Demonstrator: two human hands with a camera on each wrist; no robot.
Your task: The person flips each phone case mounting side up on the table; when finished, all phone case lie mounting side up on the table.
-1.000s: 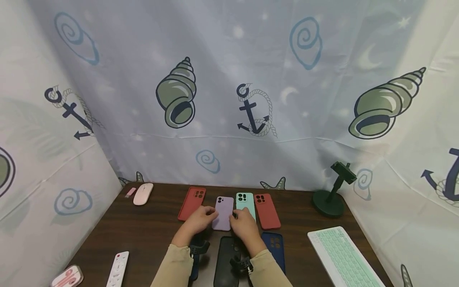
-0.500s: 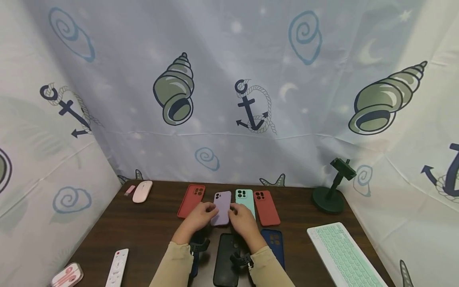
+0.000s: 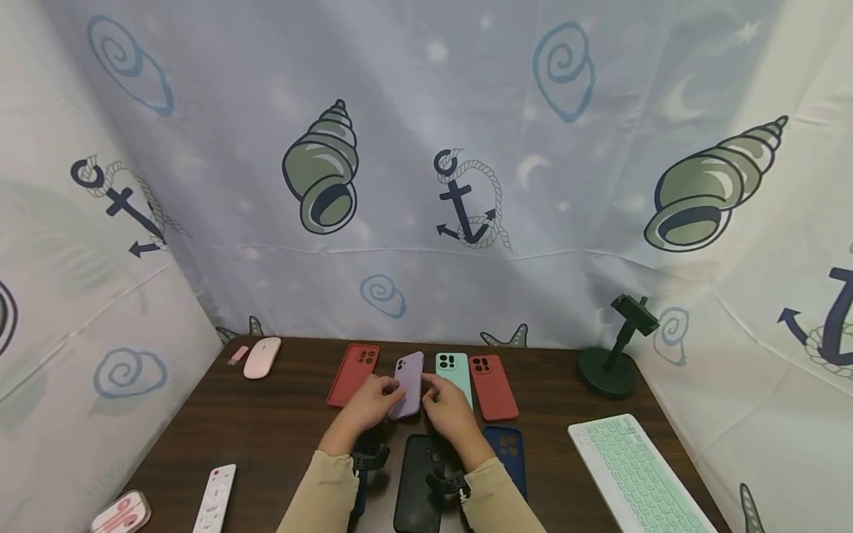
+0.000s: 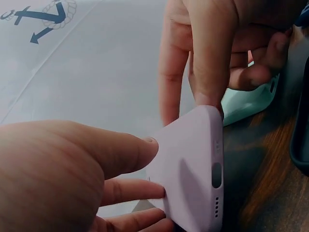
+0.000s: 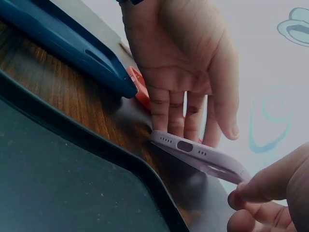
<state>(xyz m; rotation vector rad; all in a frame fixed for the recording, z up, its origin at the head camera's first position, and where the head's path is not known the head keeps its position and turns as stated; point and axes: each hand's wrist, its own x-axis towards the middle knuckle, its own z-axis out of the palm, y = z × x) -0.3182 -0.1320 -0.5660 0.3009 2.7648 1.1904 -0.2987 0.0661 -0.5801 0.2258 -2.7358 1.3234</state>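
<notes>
A light purple phone case [image 3: 409, 385] is tilted between both hands, one side higher than the other. My left hand [image 3: 370, 402] holds it along its left edge, with straight fingers [image 5: 190, 116] reaching to its underside and the thumb [image 4: 140, 150] by its back face. My right hand [image 3: 452, 411] pinches the opposite corner between thumb and finger, as the left wrist view shows. The case's bottom end, with a port slot and small holes, faces the wrist cameras. Behind the right hand lies a mint phone case [image 3: 453, 365], partly covered.
Red phone cases [image 3: 353, 374] lie at the back, one left and one right. A black case [image 3: 416, 488] and a blue case [image 3: 509, 451] lie nearer. A keyboard [image 3: 640, 466], green stand [image 3: 606, 370], mouse [image 3: 263, 358], remote [image 3: 215, 496] and earphone box [image 3: 122, 513] surround them.
The purple case has gone from lying flat to tilted and shifted slightly left. The right hand has moved up to its corner; the left hand has stayed at its left edge.
</notes>
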